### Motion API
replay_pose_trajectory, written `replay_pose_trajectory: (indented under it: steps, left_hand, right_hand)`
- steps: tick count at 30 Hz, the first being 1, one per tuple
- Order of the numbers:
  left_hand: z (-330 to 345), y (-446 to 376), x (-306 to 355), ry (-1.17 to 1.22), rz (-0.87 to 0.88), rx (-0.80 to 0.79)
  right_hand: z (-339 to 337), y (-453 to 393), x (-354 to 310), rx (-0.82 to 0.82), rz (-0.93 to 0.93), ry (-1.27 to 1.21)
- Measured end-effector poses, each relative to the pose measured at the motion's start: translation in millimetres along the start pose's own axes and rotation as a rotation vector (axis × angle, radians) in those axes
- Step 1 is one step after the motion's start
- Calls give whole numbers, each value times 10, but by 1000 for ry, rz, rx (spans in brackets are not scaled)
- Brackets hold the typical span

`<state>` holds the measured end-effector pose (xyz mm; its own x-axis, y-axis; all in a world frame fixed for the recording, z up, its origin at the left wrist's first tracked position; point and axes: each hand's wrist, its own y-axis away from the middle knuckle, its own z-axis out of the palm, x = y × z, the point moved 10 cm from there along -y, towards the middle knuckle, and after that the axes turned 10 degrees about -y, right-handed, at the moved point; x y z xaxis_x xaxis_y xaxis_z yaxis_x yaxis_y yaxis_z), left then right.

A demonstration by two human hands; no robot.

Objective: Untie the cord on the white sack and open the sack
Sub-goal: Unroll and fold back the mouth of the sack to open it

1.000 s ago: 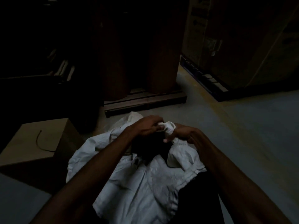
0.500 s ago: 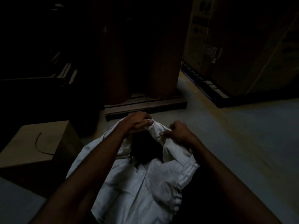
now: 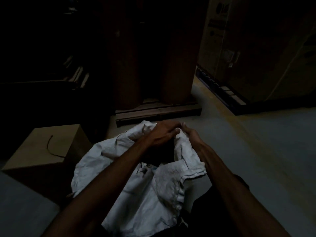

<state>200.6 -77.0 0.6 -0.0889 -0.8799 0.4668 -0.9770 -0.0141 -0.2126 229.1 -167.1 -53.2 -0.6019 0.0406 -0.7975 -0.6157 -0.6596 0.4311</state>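
The white sack (image 3: pixel 147 194) stands on the floor just in front of me, crumpled, with a dark opening at its top under my wrists. My left hand (image 3: pixel 162 134) grips the sack's far rim, fingers curled over the cloth. My right hand (image 3: pixel 189 135) holds the rim right beside it, thumb tips almost touching. A dark cord (image 3: pixel 51 147) lies loose on the cardboard box to the left. No cord shows on the sack's mouth; the light is dim.
A low cardboard box (image 3: pixel 56 139) sits at the left, touching the sack. A wooden pallet (image 3: pixel 159 112) with tall brown rolls (image 3: pixel 176 65) stands straight ahead. Large cartons (image 3: pixel 256 48) on a dark pallet are at the right. Grey concrete floor (image 3: pixel 256 151) spreads to the right.
My hands have come back together at the sack's far rim after being a little apart half a second ago. The view has tilted slightly, and the sack's rim has shifted.
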Motion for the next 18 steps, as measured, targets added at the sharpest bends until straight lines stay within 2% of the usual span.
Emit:
replay_pose_trajectory:
  steps: [2, 3, 6, 8, 9, 11, 12, 13, 14, 16, 18]
  left_hand:
    - [39, -35, -15, -124, -33, -3]
    - [67, -75, -39, -201, -35, -27]
    - [26, -181, -133, -458, -78, -65]
    - [-56, -256, -183, -570, -123, -26]
    - [-47, -290, -198, -616, -146, -32]
    - [-3, -339, -224, -680, -208, -61]
    - [-2, -347, -257, -679, -250, -63]
    - [-9, -360, -296, -672, -279, -52]
    - [-27, -369, -327, -657, -292, -50]
    - [-16, -349, -381, -571, -280, -97]
    - [48, -326, -427, -438, -244, -190]
  right_hand:
    - [-7, -25, 75, -9, 45, -29]
    - [-55, -35, 62, -1, 46, 67]
    - [-72, 90, -52, -55, 34, 862]
    - [-213, 186, -119, 82, 67, 1326]
    - [-229, 218, -222, 222, 36, 1501]
    - [-176, 263, -401, 450, -96, 1803]
    - [-113, 298, -448, 509, -177, 1857]
    - [-126, 294, -449, 527, -217, 1819]
    - [-187, 261, -426, 500, -237, 1667]
    - [-406, 184, -217, 381, -109, 1189]
    - [-569, 154, -104, 373, -63, 894]
